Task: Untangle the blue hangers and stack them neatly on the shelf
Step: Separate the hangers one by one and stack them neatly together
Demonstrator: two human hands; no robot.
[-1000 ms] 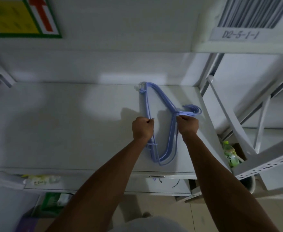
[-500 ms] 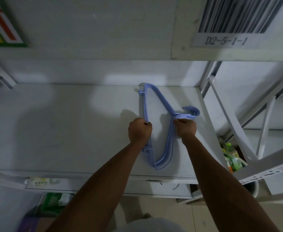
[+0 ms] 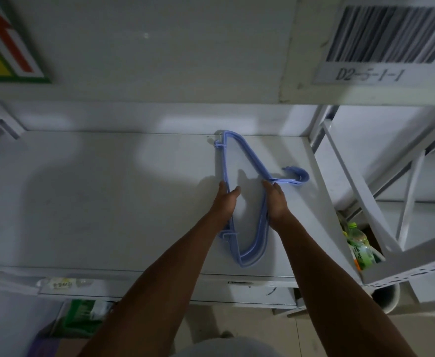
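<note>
A stack of blue hangers (image 3: 247, 161) lies flat on the white shelf (image 3: 108, 202), toward its right end, hooks pointing right. My left hand (image 3: 225, 202) rests on the stack's straight bar with fingers extended, thumb inside the frame. My right hand (image 3: 275, 202) lies along the angled arm just below the hooks, fingers stretched out and touching the plastic. The lower part of the stack shows slightly offset edges near the shelf's front.
A white shelf post (image 3: 322, 124) and slanted braces (image 3: 360, 191) stand right of the hangers. A green drink bottle (image 3: 360, 246) sits in a bin below right. A barcode label (image 3: 383, 42) hangs above. Packages (image 3: 82, 315) lie on the lower level.
Both hands have gone from gripping the hangers with curled fingers to lying with fingers straight against them. The stack stays in place on the shelf.
</note>
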